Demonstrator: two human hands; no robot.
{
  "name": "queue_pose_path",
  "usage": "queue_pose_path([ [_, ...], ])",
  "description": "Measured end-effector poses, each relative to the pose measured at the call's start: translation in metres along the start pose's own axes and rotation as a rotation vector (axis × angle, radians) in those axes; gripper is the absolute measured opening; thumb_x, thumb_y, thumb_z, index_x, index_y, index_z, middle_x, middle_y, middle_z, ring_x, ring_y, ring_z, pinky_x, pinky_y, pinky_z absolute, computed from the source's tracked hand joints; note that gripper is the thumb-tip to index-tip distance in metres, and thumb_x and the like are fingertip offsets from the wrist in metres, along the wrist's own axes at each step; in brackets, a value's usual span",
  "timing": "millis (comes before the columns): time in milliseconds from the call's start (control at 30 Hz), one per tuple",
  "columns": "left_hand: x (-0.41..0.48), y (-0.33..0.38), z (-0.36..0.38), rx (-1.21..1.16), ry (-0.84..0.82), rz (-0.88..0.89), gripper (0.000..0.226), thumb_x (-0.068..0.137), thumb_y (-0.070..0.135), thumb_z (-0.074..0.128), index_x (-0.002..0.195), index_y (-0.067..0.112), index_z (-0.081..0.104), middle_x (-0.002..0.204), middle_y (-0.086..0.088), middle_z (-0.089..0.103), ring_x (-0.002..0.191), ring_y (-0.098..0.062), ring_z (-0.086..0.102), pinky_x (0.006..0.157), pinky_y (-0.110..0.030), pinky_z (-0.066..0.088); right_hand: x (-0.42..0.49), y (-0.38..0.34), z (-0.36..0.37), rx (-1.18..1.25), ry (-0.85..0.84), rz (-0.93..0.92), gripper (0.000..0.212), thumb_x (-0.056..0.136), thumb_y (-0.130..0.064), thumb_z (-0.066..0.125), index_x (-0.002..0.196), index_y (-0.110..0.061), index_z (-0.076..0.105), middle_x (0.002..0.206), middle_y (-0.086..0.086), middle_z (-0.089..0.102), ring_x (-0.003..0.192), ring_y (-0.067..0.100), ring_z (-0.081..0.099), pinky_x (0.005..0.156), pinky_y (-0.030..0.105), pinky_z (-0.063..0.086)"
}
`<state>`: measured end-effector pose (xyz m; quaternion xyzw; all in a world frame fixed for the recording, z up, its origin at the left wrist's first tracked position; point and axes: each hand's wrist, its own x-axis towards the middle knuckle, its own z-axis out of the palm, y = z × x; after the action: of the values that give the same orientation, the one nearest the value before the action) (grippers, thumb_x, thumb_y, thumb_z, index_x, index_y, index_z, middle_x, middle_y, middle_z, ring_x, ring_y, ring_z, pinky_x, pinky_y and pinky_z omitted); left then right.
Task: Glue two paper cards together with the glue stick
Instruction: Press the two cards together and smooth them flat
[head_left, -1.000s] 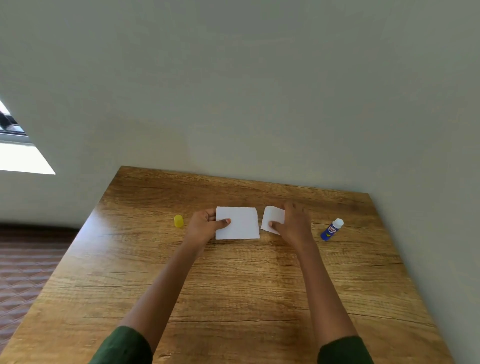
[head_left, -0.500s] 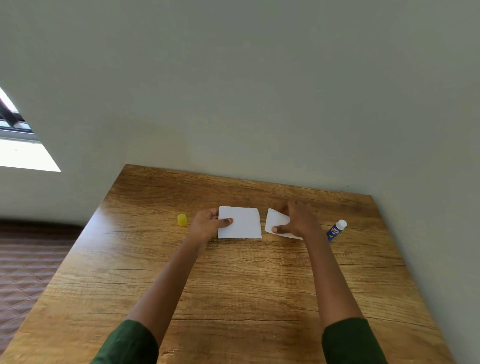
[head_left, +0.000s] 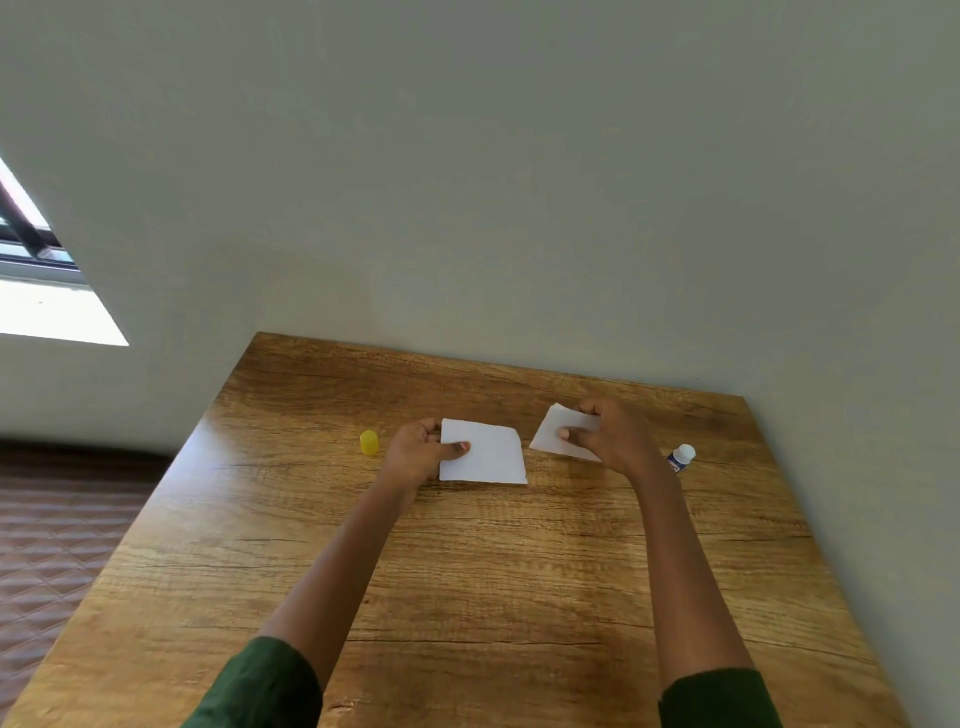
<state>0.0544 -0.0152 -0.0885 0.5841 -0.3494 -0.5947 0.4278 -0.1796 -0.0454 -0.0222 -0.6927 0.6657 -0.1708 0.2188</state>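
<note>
My left hand (head_left: 415, 457) grips the left card (head_left: 491, 460) flat on the surface (head_left: 467, 571), mid-frame. My right hand (head_left: 615, 441) pinches the right card (head_left: 556, 434), tilted, just right of it, a gap between. The glue stick (head_left: 681, 458) lies right of that hand.

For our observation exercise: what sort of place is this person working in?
Probably a plain indoor room, home or office: a wood-grain tabletop against a bare pale grey wall, a bright window at left, brown quilted-pattern floor.

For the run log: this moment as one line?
left hand holds flat white paper card | right hand pinches second white paper card, tilted | blue glue stick idle | yellow cap off
</note>
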Motion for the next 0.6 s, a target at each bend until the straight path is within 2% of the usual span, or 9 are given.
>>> queue_pose_path([
  [67,0.0,0.0,0.0,0.0,-0.001,-0.005,0.027,0.077,0.004,0.071,0.1,0.014,0.063,0.102,-0.009,0.071,0.096,-0.025,0.067,0.087,-0.047,0.054,-0.001,0.0,-0.002,-0.027,0.1,-0.043,0.034,0.075,-0.028,0.076,0.104,-0.01,0.069,0.116,0.005,0.062,0.109,0.026,0.051,0.09,0.039,0.04],
  [133,0.0,0.0,-0.001,-0.002,-0.002,-0.009,0.03,0.076,0.005,0.072,0.104,0.012,0.062,0.103,-0.01,0.07,0.096,-0.025,0.067,0.087,-0.047,0.054,-0.003,-0.001,-0.004,-0.084,0.181,-0.093,0.028,0.075,-0.029,0.075,0.098,-0.013,0.073,0.114,0.002,0.062,0.112,0.026,0.048,0.097,0.05,0.036],
  [200,-0.001,0.0,-0.001,-0.005,-0.01,-0.008,0.032,0.076,0.005,0.072,0.106,0.012,0.062,0.103,-0.01,0.071,0.096,-0.025,0.067,0.086,-0.046,0.055,-0.006,-0.002,-0.001,-0.138,0.272,-0.156,0.02,0.08,-0.027,0.071,0.096,-0.016,0.074,0.103,0.0,0.066,0.102,0.022,0.053,0.094,0.047,0.038],
  [300,-0.002,0.001,0.0,-0.016,-0.018,-0.007,0.035,0.076,0.006,0.072,0.109,0.01,0.061,0.103,-0.011,0.071,0.094,-0.024,0.067,0.076,-0.038,0.057,-0.015,-0.009,0.011,-0.25,0.399,-0.297,0.016,0.085,-0.017,0.064,0.097,-0.018,0.074,0.085,0.0,0.068,0.083,0.02,0.058,0.076,0.033,0.04],
  [333,-0.003,0.002,0.0,-0.02,-0.02,-0.003,0.037,0.076,0.006,0.073,0.11,0.009,0.06,0.104,-0.011,0.07,0.094,-0.025,0.067,0.073,-0.037,0.056,-0.018,-0.011,0.017,-0.257,0.43,-0.337,0.016,0.084,-0.013,0.064,0.096,-0.017,0.074,0.081,0.0,0.068,0.079,0.02,0.059,0.07,0.03,0.039],
  [400,-0.003,0.002,0.0,-0.036,-0.017,0.011,0.04,0.076,0.004,0.073,0.112,0.012,0.057,0.107,-0.011,0.068,0.097,-0.026,0.065,0.076,-0.04,0.056,-0.025,-0.015,0.027,-0.234,0.487,-0.394,0.018,0.079,-0.006,0.068,0.092,-0.016,0.074,0.081,-0.001,0.071,0.076,0.018,0.062,0.063,0.027,0.043],
  [467,-0.004,0.001,-0.001,-0.047,-0.003,0.038,0.046,0.075,0.002,0.073,0.112,0.021,0.054,0.107,-0.011,0.066,0.098,-0.028,0.064,0.081,-0.045,0.056,-0.03,-0.016,0.038,-0.242,0.548,-0.445,0.019,0.075,-0.002,0.069,0.088,-0.015,0.074,0.082,-0.001,0.073,0.076,0.018,0.064,0.061,0.029,0.047],
  [600,-0.005,0.0,-0.001,-0.032,0.029,0.078,0.05,0.073,0.004,0.074,0.107,0.033,0.052,0.097,-0.014,0.069,0.09,-0.031,0.066,0.075,-0.048,0.056,-0.042,-0.016,0.057,-0.286,0.649,-0.562,0.018,0.079,-0.009,0.055,0.081,-0.011,0.073,0.078,0.0,0.073,0.076,0.02,0.061,0.065,0.031,0.047],
])
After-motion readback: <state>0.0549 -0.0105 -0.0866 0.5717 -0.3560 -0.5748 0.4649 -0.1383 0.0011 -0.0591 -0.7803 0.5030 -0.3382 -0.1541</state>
